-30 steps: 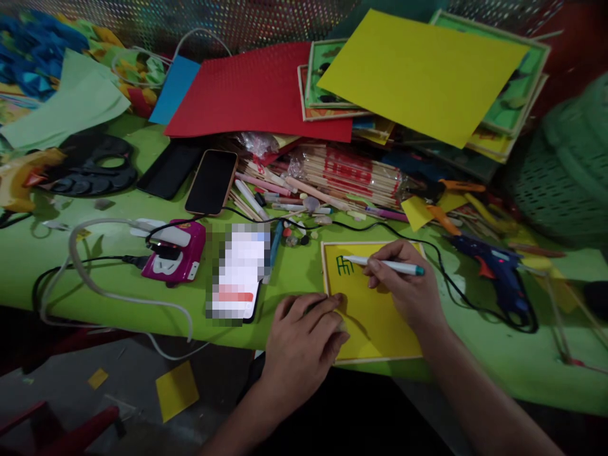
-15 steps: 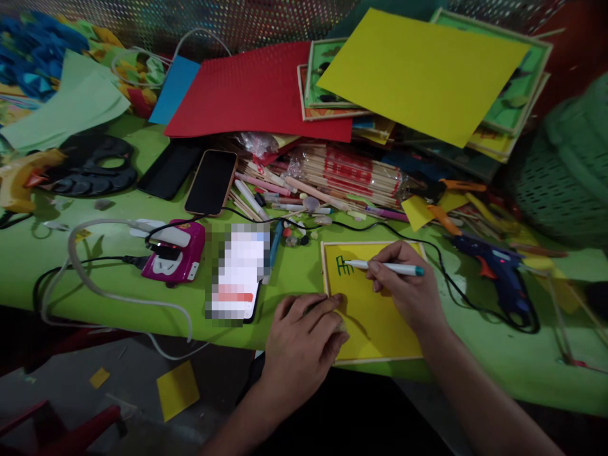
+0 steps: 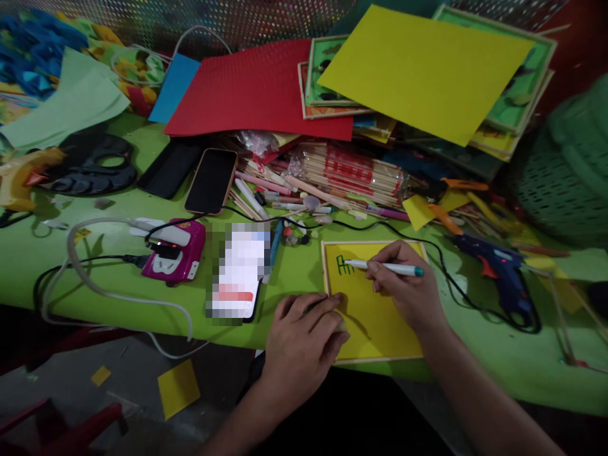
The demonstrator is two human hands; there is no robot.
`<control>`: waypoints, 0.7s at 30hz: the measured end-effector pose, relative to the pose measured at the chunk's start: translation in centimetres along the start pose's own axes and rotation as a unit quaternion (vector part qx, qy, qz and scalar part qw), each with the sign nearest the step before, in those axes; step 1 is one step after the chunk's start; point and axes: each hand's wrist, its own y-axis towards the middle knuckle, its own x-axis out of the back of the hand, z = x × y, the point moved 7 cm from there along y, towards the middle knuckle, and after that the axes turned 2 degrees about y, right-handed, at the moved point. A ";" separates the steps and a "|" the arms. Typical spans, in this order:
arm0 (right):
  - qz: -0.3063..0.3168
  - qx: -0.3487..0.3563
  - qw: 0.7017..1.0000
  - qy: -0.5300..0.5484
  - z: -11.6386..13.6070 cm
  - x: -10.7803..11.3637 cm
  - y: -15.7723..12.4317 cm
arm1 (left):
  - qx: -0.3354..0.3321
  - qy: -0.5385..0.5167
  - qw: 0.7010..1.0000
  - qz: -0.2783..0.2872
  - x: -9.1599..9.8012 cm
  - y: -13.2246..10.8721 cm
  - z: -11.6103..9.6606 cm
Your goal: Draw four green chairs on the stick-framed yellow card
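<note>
On your lime-green table point(image 3: 57, 253), right hand point(image 3: 408, 288) pinching slim white teal-capped marker point(image 3: 384, 267), left hand point(image 3: 304, 345) spread flat, pressing wood-framed yellow card point(image 3: 375, 316).

Near edge: a yellow wood-framed board point(image 3: 375, 323) lies flat on the green table point(image 3: 297, 278), right in front of the person.
On the board: the left hand point(image 3: 301, 345) rests on its near left corner. The right hand point(image 3: 408, 291) sits over its far right part and grips a thin white pen with a teal cap point(image 3: 384, 267). The pen tip touches the far left corner.
Left of the board: a lit flat phone point(image 3: 237, 275) lies near it, with a pink plastic charger box point(image 3: 178, 256) further left.
Right of the board: a blue plastic glue gun point(image 3: 498, 272) lies on the table.
Behind the board: a wrapped bundle of thin wooden sticks point(image 3: 351, 171).
Far back: a flat red paper sheet point(image 3: 266, 88) lies behind the bundle. A big yellow paper sheet point(image 3: 422, 69) lies to its right.
</note>
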 end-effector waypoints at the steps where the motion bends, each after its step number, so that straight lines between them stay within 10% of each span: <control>1: 0.002 0.000 1.000 -0.002 0.0 0.0 0.0 | 0.000 0.000 1.000 0.000 0.0 0.0 0.0; 21: 0.032 0.005 0.999 -0.014 -0.2 -0.4 -0.1 | -0.003 -0.004 1.000 -0.003 -0.1 0.0 0.0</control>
